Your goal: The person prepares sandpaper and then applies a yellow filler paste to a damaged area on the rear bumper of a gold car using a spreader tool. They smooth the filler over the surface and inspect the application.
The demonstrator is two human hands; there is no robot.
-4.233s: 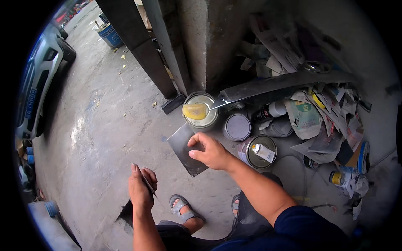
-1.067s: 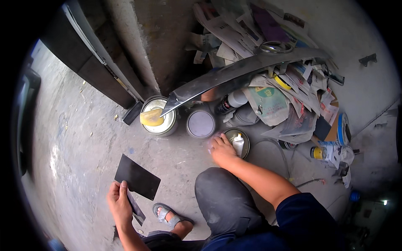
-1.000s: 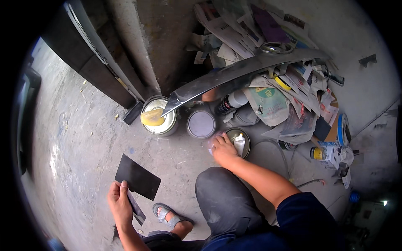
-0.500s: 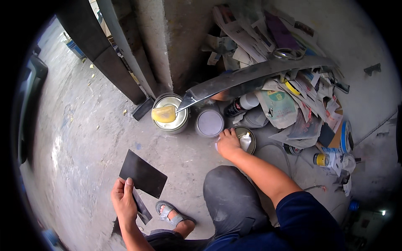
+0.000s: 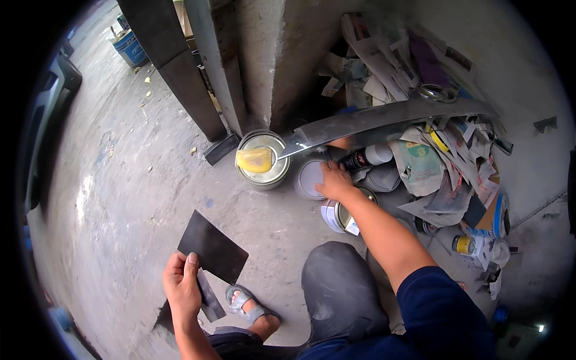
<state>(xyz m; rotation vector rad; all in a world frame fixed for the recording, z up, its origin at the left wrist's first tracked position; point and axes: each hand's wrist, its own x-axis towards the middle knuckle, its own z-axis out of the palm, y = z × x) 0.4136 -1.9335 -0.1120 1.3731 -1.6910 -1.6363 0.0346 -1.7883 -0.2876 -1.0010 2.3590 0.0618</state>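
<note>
My left hand pinches a dark rectangular sheet, which looks like sandpaper, and a narrower dark piece lies below it in the same hand. My right hand has its fingers and thumb at the right edge of a round can with a grey top; the fingertips are partly hard to make out. An open tin with a pale label stands partly under my right forearm. Left of the grey-topped can, a larger tin carries a yellow sponge-like block on its top.
A long dark curved panel reaches over the cans onto a heap of newspapers. A black spray can lies behind my right hand. Dark metal posts lean near the concrete pillar. A blue bucket stands farther left.
My right hand has moved from the open tin to the grey-topped can, which sits nearer the larger tin. The open tin has shifted nearer to me. My left hand keeps the dark sheet.
</note>
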